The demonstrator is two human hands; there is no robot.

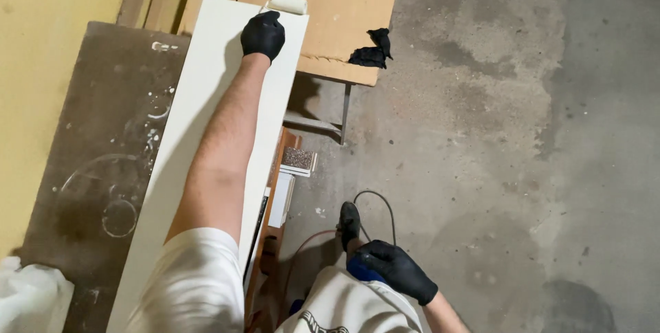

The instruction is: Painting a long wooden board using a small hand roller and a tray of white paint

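- Our left hand (262,34), in a black glove, was stretched out w/ fingers clenched round the handle of a paint roller (287,4).
- The roller's white sleeve sat at the far end of a long white board (199,120), touching its top edge.
- The board lay over a dark, paint-ringed bench (103,161) by the yellow wall.
- Our right hand (397,271), also gloved, rested near our hip, fingers curled on a blue item; we couldn't tell what it was.
- A black rag (371,50) lay on a brown sheet beyond the board, well apart from the roller.
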